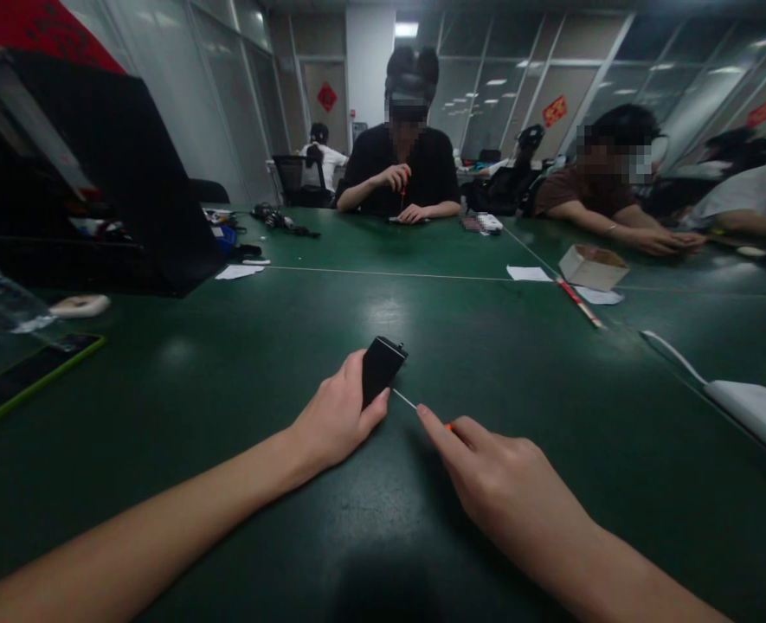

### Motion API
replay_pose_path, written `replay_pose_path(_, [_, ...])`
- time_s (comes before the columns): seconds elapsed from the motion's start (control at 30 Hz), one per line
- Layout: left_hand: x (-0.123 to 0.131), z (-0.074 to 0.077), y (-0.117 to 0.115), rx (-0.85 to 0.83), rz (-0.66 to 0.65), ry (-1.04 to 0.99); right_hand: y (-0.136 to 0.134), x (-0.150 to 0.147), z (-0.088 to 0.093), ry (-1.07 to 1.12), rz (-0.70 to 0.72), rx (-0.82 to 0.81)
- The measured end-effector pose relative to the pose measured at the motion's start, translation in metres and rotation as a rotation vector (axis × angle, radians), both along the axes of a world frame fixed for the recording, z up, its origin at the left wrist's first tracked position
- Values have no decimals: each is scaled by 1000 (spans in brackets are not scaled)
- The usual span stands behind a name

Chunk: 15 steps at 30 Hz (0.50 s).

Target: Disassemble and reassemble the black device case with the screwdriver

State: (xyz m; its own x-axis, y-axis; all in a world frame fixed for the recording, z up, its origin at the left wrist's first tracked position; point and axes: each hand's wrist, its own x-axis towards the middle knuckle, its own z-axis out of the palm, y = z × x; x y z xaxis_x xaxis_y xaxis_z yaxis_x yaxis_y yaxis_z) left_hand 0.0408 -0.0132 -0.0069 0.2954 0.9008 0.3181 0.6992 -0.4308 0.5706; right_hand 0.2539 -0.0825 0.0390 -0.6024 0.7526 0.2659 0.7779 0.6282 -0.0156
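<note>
My left hand (342, 411) is closed round a black, flat, box-like device (381, 368) that has a pale line near its top edge and a small metal piece sticking up at its corner. The device is tilted above the green table (227, 536). In my right hand (503, 480) is a screwdriver (406, 400) with a thin metal shaft and a bit of orange handle showing. Its index finger lies along the shaft. The tip comes close to the device's lower right side, by my left thumb; whether it touches, I cannot tell.
At left stand a large black open case (116, 164) and a green-edged phone (32, 376). A white power strip (756, 411) lies at right. Farther back are a small cardboard box (594, 266), paper (529, 273) and a red stick (577, 303). A person (399, 164) opposite holds an orange screwdriver.
</note>
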Motion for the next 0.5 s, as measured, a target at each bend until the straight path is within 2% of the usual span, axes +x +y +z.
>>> replay_pose_path(0.07, [-1, -1, 1, -15, 0, -51, 6, -1, 7, 296, -48, -242])
replay_pose_path(0.2, [-3, -3, 3, -13, -11, -152, 17, -5, 22, 831, -294, -945])
replay_pose_path(0.27, [-3, -3, 3, -11, -14, -182, 20, -7, 27, 1041, -363, -1229])
replay_pose_path(0.37, [-3, -2, 3, -13, -8, -197, 21, -8, 30, 1204, -381, -1404])
replay_pose_path(0.5, [-2, -2, 2, -8, -10, -184, 22, -5, 34, 1220, -401, -1436])
